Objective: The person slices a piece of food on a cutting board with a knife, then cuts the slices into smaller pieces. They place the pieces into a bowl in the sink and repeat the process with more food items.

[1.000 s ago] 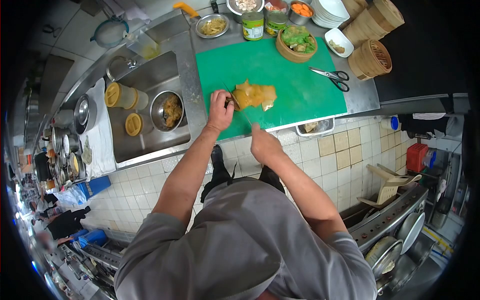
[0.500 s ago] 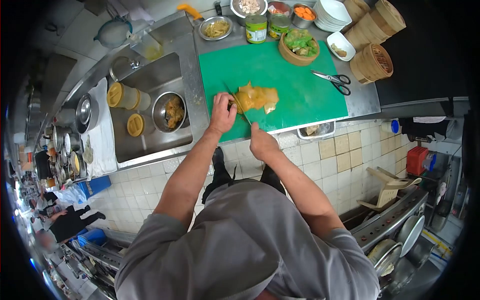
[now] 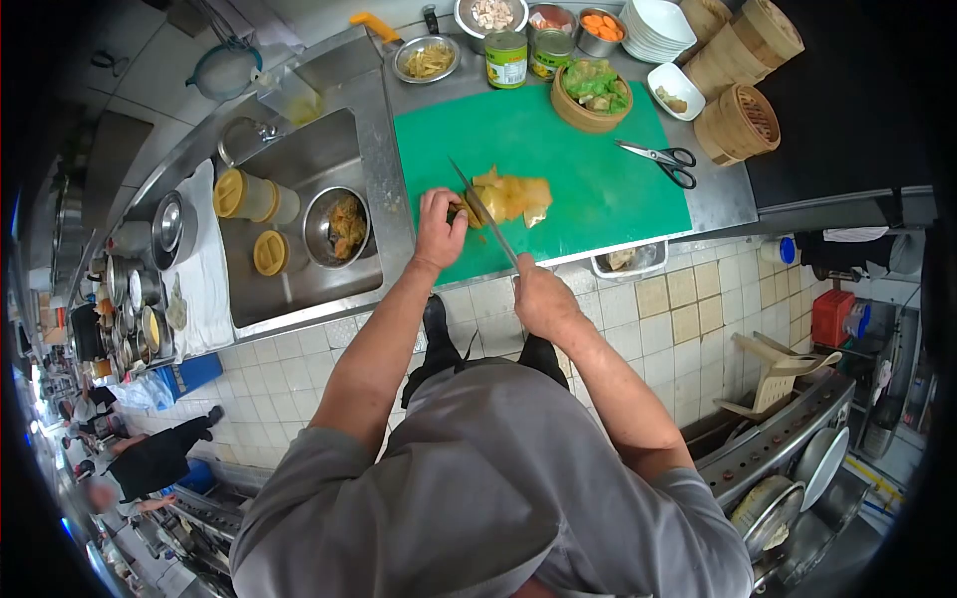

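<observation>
A heap of pale yellow, leafy pickled vegetable [image 3: 513,194] is lying near the front edge of a green plastic cutting board [image 3: 598,169], left of the board's middle. The left hand [image 3: 439,224] is pressing down on the heap's left end, its fingers curled over it in a claw grip. A long steel knife [image 3: 485,214] is slanting across that same end, its blade raised at an angle just beside the left hand's knuckles and its tip pointing away from the person. The right hand [image 3: 543,297] is clenching the knife's handle off the board's front edge, over the tiled counter front.

Black-handled scissors [image 3: 660,157] are lying on the board's right side, well apart from the heap. A round bamboo steamer basket [image 3: 595,90] holding green leaves is sitting at the board's far edge, with two labelled tins [image 3: 505,55] just beyond it. Stacked bamboo steamers [image 3: 740,120] are standing to the right on the steel counter [image 3: 723,194]. To the left, a steel sink [image 3: 299,159] is holding a metal bowl [image 3: 334,221] of brownish food.
</observation>
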The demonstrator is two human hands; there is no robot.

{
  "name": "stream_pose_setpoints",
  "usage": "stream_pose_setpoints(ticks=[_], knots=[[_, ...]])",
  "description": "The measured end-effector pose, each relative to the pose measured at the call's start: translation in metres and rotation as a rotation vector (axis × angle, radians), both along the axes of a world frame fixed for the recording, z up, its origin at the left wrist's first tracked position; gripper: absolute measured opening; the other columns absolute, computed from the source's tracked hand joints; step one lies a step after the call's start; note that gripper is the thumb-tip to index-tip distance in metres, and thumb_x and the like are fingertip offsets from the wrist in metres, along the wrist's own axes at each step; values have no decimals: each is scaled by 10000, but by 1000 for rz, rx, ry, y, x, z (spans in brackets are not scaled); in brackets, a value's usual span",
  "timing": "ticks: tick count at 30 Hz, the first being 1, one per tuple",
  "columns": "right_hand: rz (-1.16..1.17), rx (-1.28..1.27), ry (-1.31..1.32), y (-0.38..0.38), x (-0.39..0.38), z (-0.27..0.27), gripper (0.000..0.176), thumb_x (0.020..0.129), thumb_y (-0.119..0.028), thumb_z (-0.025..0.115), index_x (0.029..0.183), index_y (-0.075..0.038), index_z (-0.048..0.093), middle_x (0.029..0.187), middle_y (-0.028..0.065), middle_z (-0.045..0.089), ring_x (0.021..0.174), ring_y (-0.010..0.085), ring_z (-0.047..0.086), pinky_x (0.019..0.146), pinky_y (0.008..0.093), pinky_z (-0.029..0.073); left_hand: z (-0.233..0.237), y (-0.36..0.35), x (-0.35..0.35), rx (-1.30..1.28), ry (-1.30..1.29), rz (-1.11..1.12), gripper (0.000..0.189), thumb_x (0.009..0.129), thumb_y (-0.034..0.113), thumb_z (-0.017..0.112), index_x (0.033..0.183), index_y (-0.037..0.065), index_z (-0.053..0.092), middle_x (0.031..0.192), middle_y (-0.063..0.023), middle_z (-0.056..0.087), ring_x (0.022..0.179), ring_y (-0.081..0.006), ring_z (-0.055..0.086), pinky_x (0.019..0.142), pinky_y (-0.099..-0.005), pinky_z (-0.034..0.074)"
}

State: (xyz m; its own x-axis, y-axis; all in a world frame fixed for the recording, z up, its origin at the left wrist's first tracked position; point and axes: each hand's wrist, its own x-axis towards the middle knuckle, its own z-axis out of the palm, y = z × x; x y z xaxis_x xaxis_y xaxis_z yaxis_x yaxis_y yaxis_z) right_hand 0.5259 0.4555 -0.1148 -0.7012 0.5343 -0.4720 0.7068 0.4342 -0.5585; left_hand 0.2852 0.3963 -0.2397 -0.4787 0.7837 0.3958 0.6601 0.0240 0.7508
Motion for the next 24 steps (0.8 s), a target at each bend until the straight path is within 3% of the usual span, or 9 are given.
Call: stream_pose_setpoints(ticks=[3,10,13,18,21,24], knots=[[20,56,-25,-1,2,2,231,981,-21,523,1198,56,512,1025,352,724,995,535,733,888,615,577,-1,1,1,9,59,34,265,910,28,693,1154,1,593,1188,-207,588,1124,-385,588,971,-454,522],[46,65,-66,-14,20,28,266,953,-4,532,1211,56,517,1044,358,717,1006,535,735,883,609,586,-1,0,-1,12,83,20,262,905,19,697,1146,1,594,1176,-201,589,1085,-375,595,934,-446,532],[72,84,-74,-20,27,30,190,1029,-72,522,1176,47,506,1024,342,724,961,550,718,843,626,564,0,0,-1,15,83,19,263,905,19,698,1145,1,592,1176,-203,588,1082,-375,597,934,-445,532],[87,74,-149,-21,25,40,227,969,-14,522,1187,49,512,1048,341,727,997,532,728,879,624,569,0,1,-1,6,46,7,268,906,14,693,1152,-2,589,1183,-209,588,1092,-383,600,944,-446,535],[111,100,-158,-21,22,31,244,970,-13,512,1208,40,518,1103,320,720,1025,514,740,893,583,596,1,1,-1,4,47,2,275,905,5,689,1161,-5,590,1198,-213,591,1104,-386,605,947,-446,538],[81,68,-61,-17,8,0,260,980,-25,494,1230,42,514,1094,330,716,1023,524,734,894,597,589,4,1,-1,10,92,-6,287,903,0,689,1172,-7,590,1214,-219,592,1112,-388,609,949,-443,542]])
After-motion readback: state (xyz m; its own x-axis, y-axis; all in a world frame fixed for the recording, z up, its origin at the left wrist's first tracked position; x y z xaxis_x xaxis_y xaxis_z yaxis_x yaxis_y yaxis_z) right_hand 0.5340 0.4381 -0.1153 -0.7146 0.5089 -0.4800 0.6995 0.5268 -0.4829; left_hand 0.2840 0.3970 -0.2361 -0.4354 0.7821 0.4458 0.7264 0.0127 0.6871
